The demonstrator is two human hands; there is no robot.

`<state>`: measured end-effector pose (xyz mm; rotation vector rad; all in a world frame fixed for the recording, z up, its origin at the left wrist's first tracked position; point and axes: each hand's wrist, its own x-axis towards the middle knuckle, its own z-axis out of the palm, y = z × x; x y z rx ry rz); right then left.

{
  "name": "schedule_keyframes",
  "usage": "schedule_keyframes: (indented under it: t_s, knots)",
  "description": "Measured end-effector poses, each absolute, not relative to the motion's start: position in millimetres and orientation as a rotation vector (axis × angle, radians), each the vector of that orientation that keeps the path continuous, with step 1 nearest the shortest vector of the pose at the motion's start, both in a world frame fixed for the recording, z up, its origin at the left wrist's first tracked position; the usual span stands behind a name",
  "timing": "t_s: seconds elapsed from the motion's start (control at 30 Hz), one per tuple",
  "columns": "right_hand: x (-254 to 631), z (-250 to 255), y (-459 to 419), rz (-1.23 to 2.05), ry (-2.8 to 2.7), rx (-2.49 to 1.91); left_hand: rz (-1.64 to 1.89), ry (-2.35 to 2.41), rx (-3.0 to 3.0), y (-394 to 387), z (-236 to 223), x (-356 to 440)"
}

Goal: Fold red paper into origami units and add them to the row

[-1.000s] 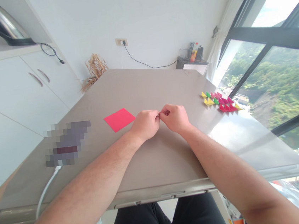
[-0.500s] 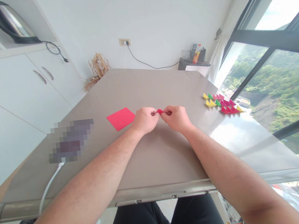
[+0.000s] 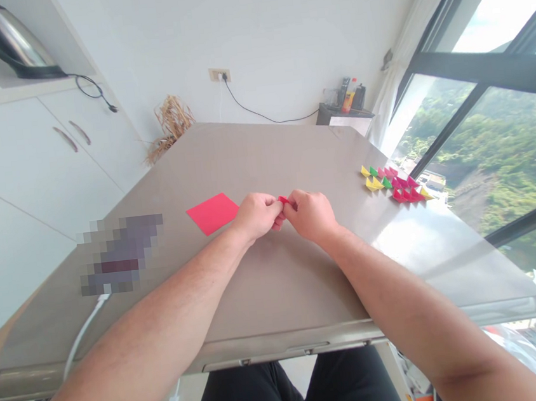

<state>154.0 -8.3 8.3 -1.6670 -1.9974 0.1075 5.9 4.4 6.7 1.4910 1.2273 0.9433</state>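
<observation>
A small folded piece of red paper [image 3: 283, 199] is pinched between my two hands above the middle of the table. My left hand [image 3: 258, 214] is closed on its left side, fingertips pressed together. From the other side my right hand [image 3: 311, 214] grips it, with thumb and fingers close to the left fingertips. The fingers cover most of the paper, so its exact shape is hidden. Just left of my left hand lies a flat red paper sheet [image 3: 212, 213], partly behind the hand.
Several small folded paper boats [image 3: 406, 195] in yellow, green, pink and red stand in rows on the table's [image 3: 263, 156] right side. A blurred-out device [image 3: 123, 254] with a white cable [image 3: 81, 328] lies at left. A window [image 3: 520, 136] borders the right.
My fingertips have come closer together around the folded red paper, and the right hand has shifted its hold. The whole view has moved slightly.
</observation>
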Motion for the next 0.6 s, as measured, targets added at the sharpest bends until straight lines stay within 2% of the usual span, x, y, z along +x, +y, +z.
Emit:
schedule_keyframes:
  t_s: [0.23, 0.3, 0.47, 0.6]
  knots:
    - [153.3, 6.3, -8.8, 0.056, -2.029, -1.633, 0.970, 1.256, 1.529, 7.2, 0.7, 5.4]
    - [154.8, 7.0, -8.3, 0.196, -1.972, -1.588, 0.981, 1.260, 1.580, 9.6, 1.3, 2.8]
    - [162.9, 12.4, -3.4, 0.826, -1.583, -1.393, 0.990, 1.113, 1.533, 17.1, 5.6, -7.4]
    - [165.7, 14.7, -0.9, 1.056, -1.437, -1.235, 0.909, 1.046, 1.597, 17.3, 4.4, -10.6]
